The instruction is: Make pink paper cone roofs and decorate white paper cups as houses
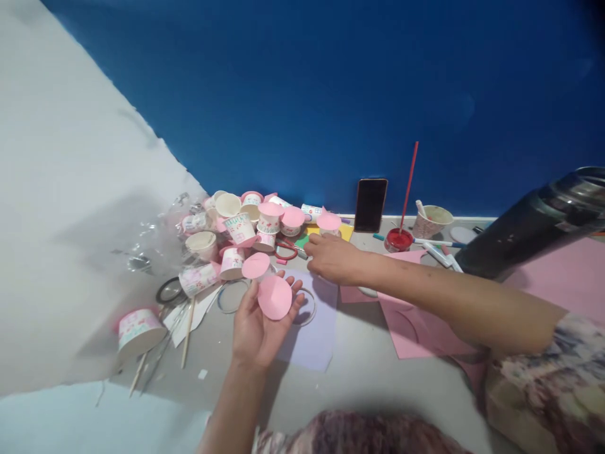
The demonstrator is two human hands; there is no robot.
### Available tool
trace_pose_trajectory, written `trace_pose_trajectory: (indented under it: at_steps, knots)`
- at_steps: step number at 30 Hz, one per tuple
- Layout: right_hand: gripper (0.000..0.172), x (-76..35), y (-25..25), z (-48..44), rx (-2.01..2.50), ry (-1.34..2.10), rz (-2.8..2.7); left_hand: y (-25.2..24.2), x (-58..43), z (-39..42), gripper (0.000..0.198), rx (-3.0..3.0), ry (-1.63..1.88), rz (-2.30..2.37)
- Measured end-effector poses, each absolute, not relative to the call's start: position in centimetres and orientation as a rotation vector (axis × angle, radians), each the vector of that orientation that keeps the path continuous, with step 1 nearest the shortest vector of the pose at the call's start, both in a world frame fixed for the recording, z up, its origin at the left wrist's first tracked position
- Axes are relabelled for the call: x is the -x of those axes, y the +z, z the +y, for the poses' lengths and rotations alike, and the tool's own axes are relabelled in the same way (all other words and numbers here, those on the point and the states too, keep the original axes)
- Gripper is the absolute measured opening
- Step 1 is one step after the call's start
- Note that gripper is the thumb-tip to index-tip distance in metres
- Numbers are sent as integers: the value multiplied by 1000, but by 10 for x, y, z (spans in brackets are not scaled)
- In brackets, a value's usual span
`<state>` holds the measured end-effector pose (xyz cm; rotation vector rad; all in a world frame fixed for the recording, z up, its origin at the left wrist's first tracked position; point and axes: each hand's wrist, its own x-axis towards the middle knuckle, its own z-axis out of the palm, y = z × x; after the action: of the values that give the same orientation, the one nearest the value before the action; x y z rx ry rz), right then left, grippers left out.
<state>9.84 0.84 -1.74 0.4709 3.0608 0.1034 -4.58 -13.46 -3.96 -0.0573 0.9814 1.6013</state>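
Observation:
My left hand [258, 331] is turned palm up, with a pink paper circle [275, 298] resting across its fingers and the thumb at the circle's edge. Farther back, my right hand [333, 257] reaches over the table with its fingers curled together and pointing down. Its fingertips are at the tip end of red-handled scissors [287, 251]; whether they grip anything is hidden. Just behind my left hand sits a paper cup topped with a pink disc [256, 265]. Under and beside that hand are a lilac paper sheet [314, 347] and a ring [309, 309].
Printed paper cups [239, 228] crowd the back left, near a roll of black tape [170, 291] and sticks [188, 334]. A phone [371, 205] leans on the blue wall. A red paint jar [399, 240], pink sheets [401, 334] and a dark flask [524, 221] lie rightward.

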Motion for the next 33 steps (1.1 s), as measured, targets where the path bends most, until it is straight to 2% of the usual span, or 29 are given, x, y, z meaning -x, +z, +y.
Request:
trace_pose_trajectory:
  at_steps: [7,13,18,20,21,23,25,27,29,33]
  knots:
    - [19,-108,-19,19,-452,157,2960,-50,46,-130,38,80,1575,924]
    - [17,-120,-16,28,-493,59,3010,-47,37,-123,37,86,1559,920]
    - [16,-147,-2,35,-797,-128,3196,-51,28,-119,38,96,1516,925]
    - [22,-164,-5,28,-969,-229,3277,-54,19,-116,39,110,1481,886]
    - [27,-173,-9,22,-1086,-313,3321,-55,13,-114,42,122,1450,848]
    - [22,-189,-20,4,-1637,-956,3453,-59,-2,-108,49,145,1356,750]
    - [15,-202,-32,-17,-1959,-1286,3486,-62,-17,-103,59,140,1247,655]
    - [11,-212,-39,-38,-1975,-1116,3642,-65,-30,-99,67,114,1175,590]
    - [6,-220,-43,-53,-1776,-821,3834,-67,-40,-96,71,93,1145,544]
    - [11,-228,-44,-63,-1367,-366,4016,-71,-50,-93,72,91,1148,476]
